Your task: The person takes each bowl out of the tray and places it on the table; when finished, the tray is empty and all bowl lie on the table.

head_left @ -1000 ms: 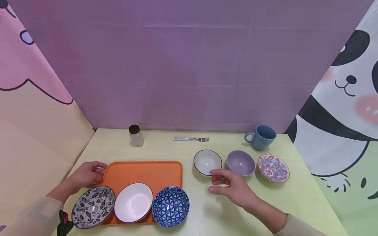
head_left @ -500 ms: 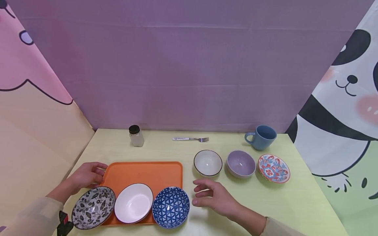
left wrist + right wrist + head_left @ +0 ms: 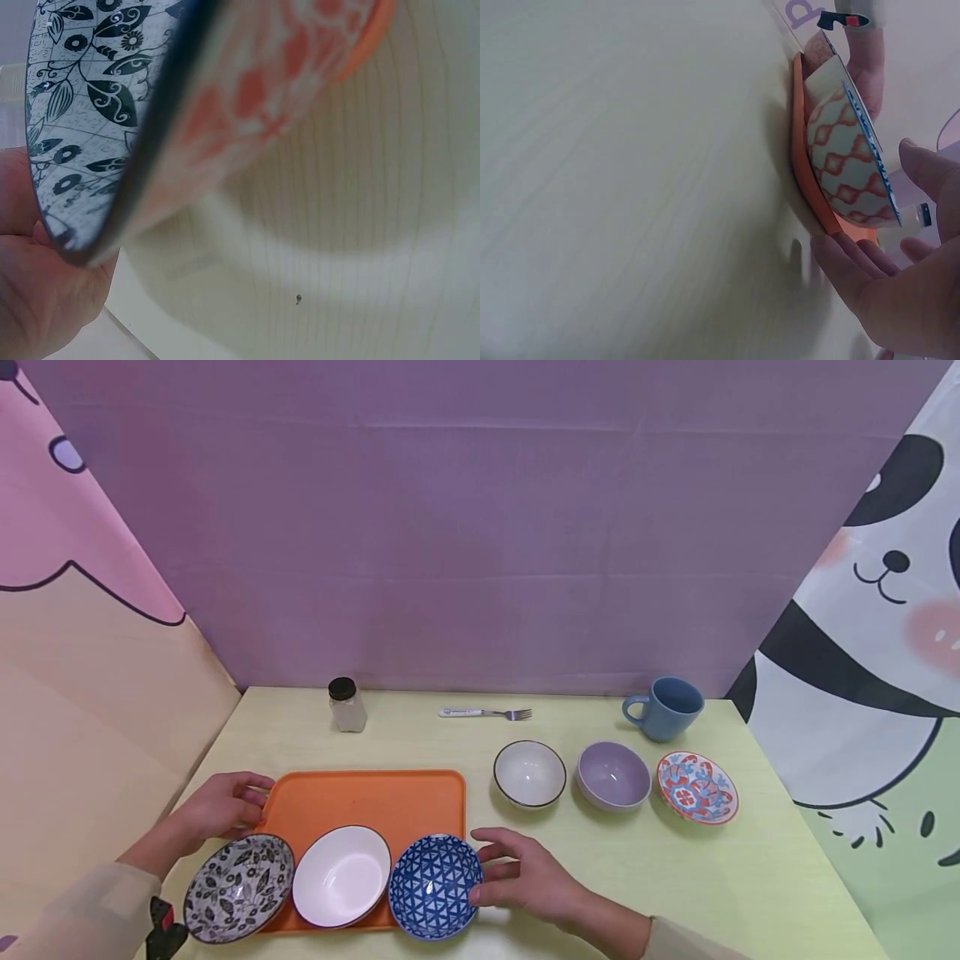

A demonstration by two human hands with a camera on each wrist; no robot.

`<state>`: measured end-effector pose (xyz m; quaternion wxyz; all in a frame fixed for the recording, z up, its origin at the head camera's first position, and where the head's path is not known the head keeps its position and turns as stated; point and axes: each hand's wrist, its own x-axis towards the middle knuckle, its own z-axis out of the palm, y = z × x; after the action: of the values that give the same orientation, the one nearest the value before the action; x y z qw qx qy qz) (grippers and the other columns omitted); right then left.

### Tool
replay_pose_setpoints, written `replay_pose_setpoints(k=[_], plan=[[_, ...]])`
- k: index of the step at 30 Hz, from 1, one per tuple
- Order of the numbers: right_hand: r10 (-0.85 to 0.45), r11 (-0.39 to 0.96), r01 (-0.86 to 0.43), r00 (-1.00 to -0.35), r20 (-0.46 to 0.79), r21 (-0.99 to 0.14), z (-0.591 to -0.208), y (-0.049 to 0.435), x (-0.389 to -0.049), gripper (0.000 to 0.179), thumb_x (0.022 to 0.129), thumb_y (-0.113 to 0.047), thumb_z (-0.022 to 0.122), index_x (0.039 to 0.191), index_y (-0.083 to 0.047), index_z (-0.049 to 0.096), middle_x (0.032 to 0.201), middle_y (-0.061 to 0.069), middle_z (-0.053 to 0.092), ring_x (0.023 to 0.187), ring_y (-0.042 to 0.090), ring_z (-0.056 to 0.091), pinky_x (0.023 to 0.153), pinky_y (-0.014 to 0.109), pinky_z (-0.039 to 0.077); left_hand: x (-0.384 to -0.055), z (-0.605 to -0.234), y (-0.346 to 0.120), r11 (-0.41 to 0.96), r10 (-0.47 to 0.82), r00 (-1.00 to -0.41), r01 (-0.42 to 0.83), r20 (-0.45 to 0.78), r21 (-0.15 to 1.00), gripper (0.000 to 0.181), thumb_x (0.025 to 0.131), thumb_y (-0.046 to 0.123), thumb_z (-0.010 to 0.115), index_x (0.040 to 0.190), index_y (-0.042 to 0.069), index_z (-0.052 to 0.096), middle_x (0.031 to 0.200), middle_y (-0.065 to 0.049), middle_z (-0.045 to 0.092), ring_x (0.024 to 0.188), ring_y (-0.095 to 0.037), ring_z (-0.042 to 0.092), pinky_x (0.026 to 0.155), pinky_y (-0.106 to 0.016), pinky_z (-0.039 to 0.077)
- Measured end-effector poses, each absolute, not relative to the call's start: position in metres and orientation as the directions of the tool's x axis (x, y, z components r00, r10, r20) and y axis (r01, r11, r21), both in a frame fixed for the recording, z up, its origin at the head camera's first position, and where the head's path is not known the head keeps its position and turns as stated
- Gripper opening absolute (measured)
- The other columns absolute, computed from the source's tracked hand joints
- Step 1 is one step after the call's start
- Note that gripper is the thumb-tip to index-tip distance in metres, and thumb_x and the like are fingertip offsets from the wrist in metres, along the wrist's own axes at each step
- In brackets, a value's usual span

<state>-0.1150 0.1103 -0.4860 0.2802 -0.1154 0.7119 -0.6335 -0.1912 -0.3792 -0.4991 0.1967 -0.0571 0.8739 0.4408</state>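
Note:
An orange tray [image 3: 367,797] lies on the table at the left of the head view. Along its front sit a black-and-white floral bowl [image 3: 238,889], a white bowl [image 3: 342,877] and a blue triangle-patterned bowl [image 3: 437,887]. My left hand [image 3: 217,810] has its fingers at the tray's left edge; its thumb side is partly hidden behind the floral bowl [image 3: 97,97]. On the other side, my right hand [image 3: 521,872] reaches to the tray's right edge, thumb over the blue bowl's rim in the head view. From the right wrist, the fingers [image 3: 847,270] look extended close to the tray's corner.
Right of the tray stand a white dark-rimmed bowl [image 3: 529,774], a purple bowl [image 3: 613,777] and a red-and-blue patterned bowl [image 3: 697,787]. Behind them are a blue mug [image 3: 671,710], a fork [image 3: 485,714] and a black-lidded jar [image 3: 347,706]. A purple cloth [image 3: 480,527] hangs at the back.
My right hand has moved left and slightly down, from beside the white dark-rimmed bowl to the blue bowl and tray's right edge. My left hand and the bowls stay where they were.

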Motion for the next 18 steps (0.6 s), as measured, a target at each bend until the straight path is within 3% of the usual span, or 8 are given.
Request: replay_pose_setpoints(k=[13,18], plan=[[-0.524,0.192,0.217,-0.802,-0.287,-0.957,-0.491,0.0993,-0.1104,0.082,0.08,-0.005,0.086,0.152,-0.015,0.048,0.137,0.022,0.059,0.111,0.036,0.07,0.084,0.049,0.062,-0.192,-0.4971,-0.3774,0.601,0.076,-0.918,-0.268,-0.388,0.753,0.056,0.091,-0.001,0.063,0.142,-0.012,0.042,0.114,-0.021,0.064,0.091,-0.023,0.068,0.076,-0.043,0.063],[-0.525,0.187,0.224,-0.8,-0.29,-0.956,-0.4906,0.0996,-0.1099,0.081,0.081,-0.008,0.086,0.152,-0.012,0.048,0.138,0.024,0.06,0.112,0.037,0.07,0.083,0.049,0.062,-0.1908,-0.4956,-0.3764,0.601,0.075,-0.919,-0.268,-0.387,0.753,0.057,0.091,-0.001,0.063,0.142,-0.013,0.042,0.114,-0.022,0.064,0.091,-0.023,0.069,0.076,-0.043,0.063]])
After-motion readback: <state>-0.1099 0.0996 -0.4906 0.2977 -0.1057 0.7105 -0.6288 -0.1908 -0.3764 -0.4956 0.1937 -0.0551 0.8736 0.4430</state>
